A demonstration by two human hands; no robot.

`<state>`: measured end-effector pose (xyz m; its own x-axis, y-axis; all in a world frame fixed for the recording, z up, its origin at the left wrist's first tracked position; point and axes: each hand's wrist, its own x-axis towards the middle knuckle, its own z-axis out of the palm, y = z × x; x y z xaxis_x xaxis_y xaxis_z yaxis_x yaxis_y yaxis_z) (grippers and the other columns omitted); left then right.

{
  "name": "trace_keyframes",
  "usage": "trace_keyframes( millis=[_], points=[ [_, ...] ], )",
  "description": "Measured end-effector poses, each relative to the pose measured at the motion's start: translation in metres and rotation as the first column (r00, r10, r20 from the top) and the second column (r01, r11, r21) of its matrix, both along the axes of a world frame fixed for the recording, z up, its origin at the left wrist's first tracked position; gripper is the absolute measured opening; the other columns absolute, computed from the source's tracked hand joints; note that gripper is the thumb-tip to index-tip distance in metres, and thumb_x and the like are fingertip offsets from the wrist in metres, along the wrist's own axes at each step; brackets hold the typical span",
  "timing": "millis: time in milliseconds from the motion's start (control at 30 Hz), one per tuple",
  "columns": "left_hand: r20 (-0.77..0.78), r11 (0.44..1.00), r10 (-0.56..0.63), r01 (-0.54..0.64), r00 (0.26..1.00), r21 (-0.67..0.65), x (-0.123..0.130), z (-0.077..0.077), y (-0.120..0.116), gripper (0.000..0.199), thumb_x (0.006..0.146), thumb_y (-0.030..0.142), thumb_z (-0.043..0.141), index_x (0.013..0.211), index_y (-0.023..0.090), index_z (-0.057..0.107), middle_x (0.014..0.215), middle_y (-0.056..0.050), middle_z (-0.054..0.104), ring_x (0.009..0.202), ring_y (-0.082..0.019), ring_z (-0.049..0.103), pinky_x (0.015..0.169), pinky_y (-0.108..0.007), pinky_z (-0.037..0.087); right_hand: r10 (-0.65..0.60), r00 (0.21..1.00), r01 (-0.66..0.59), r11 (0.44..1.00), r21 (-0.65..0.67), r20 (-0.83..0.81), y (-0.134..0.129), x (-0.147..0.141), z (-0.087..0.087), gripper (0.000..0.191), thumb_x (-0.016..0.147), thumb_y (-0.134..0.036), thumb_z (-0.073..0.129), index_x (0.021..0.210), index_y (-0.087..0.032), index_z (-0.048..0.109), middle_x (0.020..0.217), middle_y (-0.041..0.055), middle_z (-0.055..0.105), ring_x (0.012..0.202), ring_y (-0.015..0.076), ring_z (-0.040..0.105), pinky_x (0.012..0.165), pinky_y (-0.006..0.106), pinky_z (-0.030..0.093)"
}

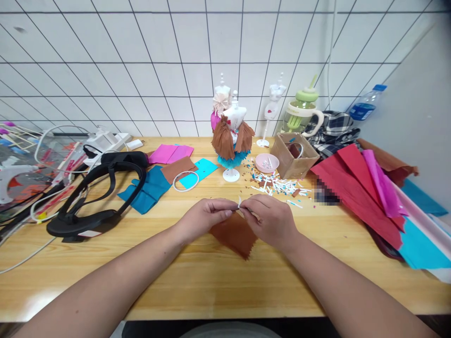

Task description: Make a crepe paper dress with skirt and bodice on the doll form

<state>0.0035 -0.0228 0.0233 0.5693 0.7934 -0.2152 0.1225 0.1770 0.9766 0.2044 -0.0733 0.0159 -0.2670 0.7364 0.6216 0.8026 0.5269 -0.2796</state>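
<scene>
- Brown sheet (233, 237): extends below the joined fingertips at mid-table, lower edge jagged; contact with the wooden table (197, 291) cannot be told.
- Left hand (202, 216): pinches the gathered top of the sheet between thumb and forefinger.
- Right hand (273, 218): pinches thumb against forefinger just beside, at the base of a white strip (239, 200); remaining fingers curled.
- Dressed mannequin (235, 117): stands upright beyond both hands, with brown ruffles over a blue skirt.
- Pink bowl (260, 168): sits behind scattered paper scraps (278, 184), near the cardboard box (291, 162).
- White ring (175, 187): lies at left, partly over a light-blue piece (204, 171).
</scene>
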Motion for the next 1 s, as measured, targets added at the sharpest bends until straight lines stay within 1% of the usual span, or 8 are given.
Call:
trace_keyframes(
  millis=[100,167,267,367,433,533,800,1000],
  points=[
    [-0.127,0.978,0.026,0.002,0.992,0.209,0.002,0.001,0.0,0.024,0.072,0.031,0.075,0.093,0.02,0.077,0.106,-0.007,0.075,0.101,-0.023,0.066,0.091,-0.035,0.048,-0.016,1.0,0.015,0.998,-0.053,-0.026,-0.001,-0.005,0.001,0.009,0.086,-0.018,0.059,0.087,-0.02,0.067,0.086,0.0021,0.072,0.079,0.0154,0.065,0.069,0.025,0.046],
    [-0.18,0.947,0.058,0.003,0.982,0.322,0.004,0.002,-0.001,0.018,0.074,0.029,0.073,0.088,0.019,0.077,0.098,-0.006,0.076,0.094,-0.021,0.067,0.088,-0.033,0.049,-0.024,0.995,0.011,0.992,-0.13,-0.102,-0.001,-0.01,0.001,0.006,0.082,-0.017,0.061,0.083,-0.02,0.066,0.082,0.0011,0.07,0.073,0.0143,0.064,0.064,0.024,0.045],
    [-0.218,0.887,0.113,0.0,0.969,0.462,0.004,0.004,-0.002,0.011,0.076,0.027,0.069,0.08,0.018,0.075,0.088,-0.005,0.074,0.083,-0.018,0.067,0.076,-0.028,0.05,-0.056,0.952,-0.032,0.96,-0.28,-0.302,-0.002,-0.016,0.001,0.004,0.078,-0.017,0.064,0.077,-0.02,0.065,0.069,-0.0025,0.065,0.059,0.0105,0.057,0.054,0.021,0.042],
    [-0.23,0.841,0.155,-0.006,0.961,0.542,0.004,0.006,-0.003,0.011,0.078,0.027,0.066,0.077,0.018,0.074,0.083,-0.004,0.073,0.076,-0.016,0.065,0.061,-0.023,0.046,-0.085,0.899,-0.08,0.932,-0.353,-0.429,-0.002,-0.018,0.0,0.004,0.081,-0.019,0.064,0.08,-0.021,0.067,0.066,-0.0036,0.063,0.054,0.0094,0.053,0.052,0.021,0.042],
    [-0.235,0.83,0.165,-0.006,0.958,0.558,0.003,0.007,-0.002,0.013,0.079,0.028,0.065,0.077,0.018,0.073,0.082,-0.004,0.072,0.074,-0.015,0.064,0.056,-0.022,0.044,-0.072,0.899,-0.094,0.932,-0.35,-0.432,-0.002,-0.018,0.0,0.005,0.083,-0.021,0.064,0.084,-0.022,0.069,0.069,-0.0025,0.066,0.057,0.0104,0.056,0.054,0.021,0.043],
    [-0.235,0.832,0.177,-0.018,0.956,0.555,0.002,0.007,-0.001,0.013,0.077,0.028,0.065,0.075,0.017,0.071,0.079,-0.005,0.071,0.072,-0.015,0.064,0.055,-0.021,0.044,-0.03,0.924,-0.097,0.946,-0.31,-0.382,-0.003,-0.017,0.0,0.008,0.086,-0.023,0.063,0.088,-0.022,0.07,0.075,-0.001,0.069,0.064,0.0121,0.06,0.058,0.023,0.045],
    [-0.186,0.848,0.16,-0.038,0.969,0.529,0.004,0.006,0.001,0.014,0.073,0.02,0.058,0.075,0.016,0.071,0.08,-0.004,0.072,0.075,-0.016,0.066,0.068,-0.024,0.05,0.041,0.967,-0.083,0.984,-0.159,-0.25,-0.007,-0.017,-0.002,0.015,0.091,-0.022,0.059,0.098,-0.022,0.071,0.085,0.0009,0.073,0.076,0.0131,0.066,0.067,0.023,0.047],
    [-0.179,0.884,0.155,-0.056,0.972,0.464,0.003,0.007,0.001,0.015,0.075,0.026,0.063,0.079,0.018,0.075,0.085,-0.005,0.075,0.078,-0.018,0.068,0.072,-0.025,0.052,0.017,0.976,-0.046,0.991,-0.129,-0.215,-0.006,-0.015,-0.003,0.015,0.091,-0.023,0.058,0.098,-0.023,0.071,0.086,0.0013,0.074,0.077,0.0131,0.066,0.068,0.023,0.049]
  ],
)
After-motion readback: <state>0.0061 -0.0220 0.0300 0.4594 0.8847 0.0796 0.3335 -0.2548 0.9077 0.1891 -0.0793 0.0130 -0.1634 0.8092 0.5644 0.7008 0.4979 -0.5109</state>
